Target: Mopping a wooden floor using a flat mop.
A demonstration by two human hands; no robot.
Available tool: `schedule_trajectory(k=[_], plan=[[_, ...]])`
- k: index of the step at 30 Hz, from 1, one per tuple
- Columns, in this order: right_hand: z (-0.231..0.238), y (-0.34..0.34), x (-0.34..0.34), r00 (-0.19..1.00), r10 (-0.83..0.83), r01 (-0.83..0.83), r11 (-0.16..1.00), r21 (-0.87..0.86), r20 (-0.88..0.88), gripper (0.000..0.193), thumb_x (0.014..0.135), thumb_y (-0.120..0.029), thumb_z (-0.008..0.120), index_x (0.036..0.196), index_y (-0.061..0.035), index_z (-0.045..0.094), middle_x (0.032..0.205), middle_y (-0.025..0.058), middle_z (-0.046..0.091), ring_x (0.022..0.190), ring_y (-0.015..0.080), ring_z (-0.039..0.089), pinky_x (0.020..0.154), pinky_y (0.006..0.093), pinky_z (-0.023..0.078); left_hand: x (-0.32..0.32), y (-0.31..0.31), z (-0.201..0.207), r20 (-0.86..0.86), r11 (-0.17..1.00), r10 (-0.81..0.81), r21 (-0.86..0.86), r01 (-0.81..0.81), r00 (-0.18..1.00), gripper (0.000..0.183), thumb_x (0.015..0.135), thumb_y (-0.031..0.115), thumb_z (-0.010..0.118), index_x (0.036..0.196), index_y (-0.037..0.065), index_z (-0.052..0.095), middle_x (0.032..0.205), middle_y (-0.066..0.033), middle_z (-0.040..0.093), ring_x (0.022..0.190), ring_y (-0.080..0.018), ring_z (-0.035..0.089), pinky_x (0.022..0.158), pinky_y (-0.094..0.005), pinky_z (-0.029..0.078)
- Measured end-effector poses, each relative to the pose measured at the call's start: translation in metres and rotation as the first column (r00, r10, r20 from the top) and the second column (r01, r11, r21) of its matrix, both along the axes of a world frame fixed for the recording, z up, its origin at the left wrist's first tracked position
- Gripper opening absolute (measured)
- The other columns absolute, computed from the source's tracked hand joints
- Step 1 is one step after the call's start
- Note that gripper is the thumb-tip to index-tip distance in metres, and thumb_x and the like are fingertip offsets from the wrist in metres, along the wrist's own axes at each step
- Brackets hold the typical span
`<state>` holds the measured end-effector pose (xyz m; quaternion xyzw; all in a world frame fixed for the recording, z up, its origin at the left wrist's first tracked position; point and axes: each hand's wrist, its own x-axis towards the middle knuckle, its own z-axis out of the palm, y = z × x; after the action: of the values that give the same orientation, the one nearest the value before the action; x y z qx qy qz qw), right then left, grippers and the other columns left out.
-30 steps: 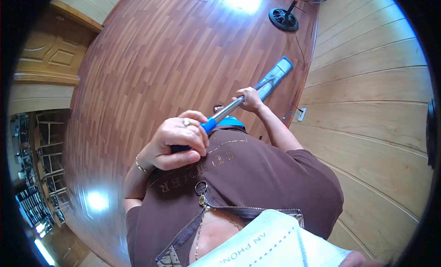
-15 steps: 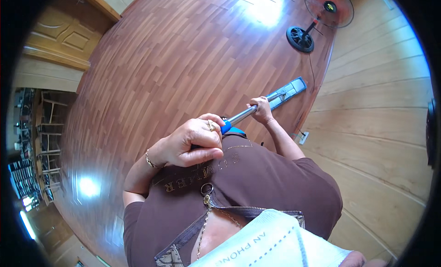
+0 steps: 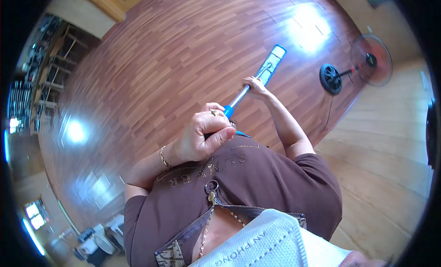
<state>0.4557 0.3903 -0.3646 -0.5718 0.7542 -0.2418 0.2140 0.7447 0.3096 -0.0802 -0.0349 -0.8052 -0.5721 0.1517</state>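
Note:
A flat mop (image 3: 239, 96) with a metal pole and a blue grip runs from my chest out over the floor. My left hand (image 3: 207, 131) is closed around the blue upper end of the pole, a ring on one finger. Farther down, my right hand (image 3: 256, 87) grips the metal pole with the arm stretched forward. Beyond it, the long rectangular mop head (image 3: 272, 64), light blue and grey, lies on the brown wood-pattern floor (image 3: 183, 51).
A standing fan (image 3: 371, 60) with a round black base (image 3: 331, 78) is at the far right, its cord trailing near the wooden wall (image 3: 367, 161). Shelving or racks (image 3: 62, 65) stand at the left. A wooden door (image 3: 110, 2) is at the top left.
The mop head has swung leftward and farther away from the right wall, with my right hand shifting along. My view has turned, so the fan and wall appear farther right.

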Motion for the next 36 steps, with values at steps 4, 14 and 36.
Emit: schedule_trajectory(k=[4, 14, 36], plan=[[0.03, -0.066, 0.031, 0.981, 0.189, -0.191, 0.981, -0.041, -0.044, 0.022, 0.069, -0.027, 0.071, 0.073, -0.0126, 0.056, 0.075, 0.0054, 0.057, 0.084, 0.0279, 0.058, 0.071, 0.0413, 0.04, 0.024, -0.011, 0.022, -0.057, 0.983, 0.178, -0.029, -0.179, 0.982, 0.017, 0.087, 0.015, 0.064, 0.072, 0.006, 0.061, 0.066, -0.0026, 0.059, 0.066, -0.0186, 0.06, 0.09, -0.0398, 0.038], [0.085, -0.158, 0.167, 0.687, 0.715, -0.701, 0.699, -0.139, 0.131, 0.025, 0.069, -0.029, 0.068, 0.085, -0.0113, 0.065, 0.082, 0.0103, 0.067, 0.085, 0.0325, 0.065, 0.071, 0.0476, 0.045, 0.108, 0.007, 0.077, -0.27, 0.856, 0.425, -0.19, -0.481, 0.864, 0.025, 0.076, 0.028, 0.07, 0.066, 0.006, 0.064, 0.059, -0.0043, 0.057, 0.056, -0.0203, 0.06, 0.07, -0.0402, 0.047], [0.047, -0.208, 0.26, 0.543, 0.832, -0.759, 0.545, -0.356, 0.117, 0.014, 0.071, -0.027, 0.065, 0.07, -0.0133, 0.061, 0.067, 0.0114, 0.062, 0.072, 0.0353, 0.062, 0.07, 0.0475, 0.046, 0.157, 0.015, 0.052, -0.269, 0.744, 0.488, -0.368, -0.557, 0.83, 0.03, 0.074, 0.04, 0.078, 0.078, 0.012, 0.067, 0.061, 0.0034, 0.055, 0.062, -0.0165, 0.059, 0.083, -0.0435, 0.043]])
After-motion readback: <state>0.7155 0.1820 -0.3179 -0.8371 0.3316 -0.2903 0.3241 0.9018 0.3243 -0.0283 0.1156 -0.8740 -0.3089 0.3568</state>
